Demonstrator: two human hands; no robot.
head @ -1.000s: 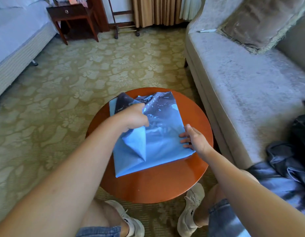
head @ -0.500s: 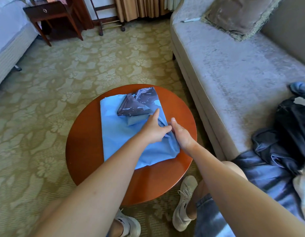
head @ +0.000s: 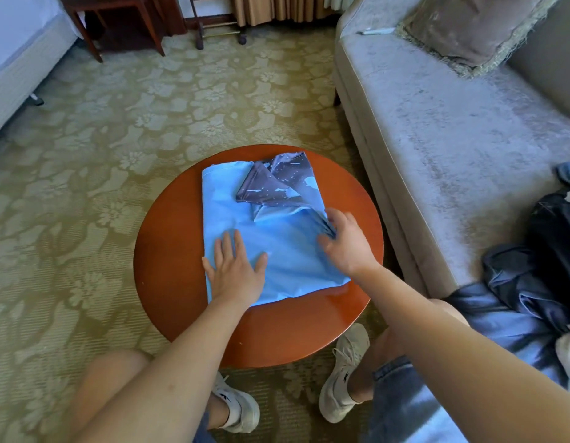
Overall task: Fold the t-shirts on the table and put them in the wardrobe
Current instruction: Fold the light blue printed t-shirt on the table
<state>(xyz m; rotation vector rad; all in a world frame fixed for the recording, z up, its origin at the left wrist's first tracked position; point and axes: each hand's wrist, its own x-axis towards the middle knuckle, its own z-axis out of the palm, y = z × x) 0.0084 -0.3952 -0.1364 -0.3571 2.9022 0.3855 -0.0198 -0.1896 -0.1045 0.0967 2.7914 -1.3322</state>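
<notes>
1. Patterned green-gold carpet covered the floor, and a round red-brown table stood on it, seen from above by the seated person.
2. A light blue shirt lay part-folded on the table, reaching from the middle toward the 12 o'clock rim. A dark blue speckled flap of it was turned over at the shirt's 1 o'clock corner.
3. The left hand lay flat on the shirt at its 7 o'clock corner. The palm was down, the fingers were straight and spread, and it pressed the cloth without holding it.
4. The right hand was at the shirt's 3 o'clock edge and slightly blurred. Its fingers were curled over bunched cloth there, with the thumb beneath, gripping that edge.
5. Both bare forearms reached in from 6 o'clock. Below the table showed bare knees, denim shorts and two pale trainers.
6. A grey sofa ran along the table's 3 o'clock side, close but apart from it. A fringed brown cushion sat at its far end, with a small pen-like item just beside the cushion.
7. A heap of dark clothes lay on the sofa at 4 o'clock from the table.
8. A white bed stood at 10 o'clock, well apart. A dark wooden side table stood at 11 o'clock.
</notes>
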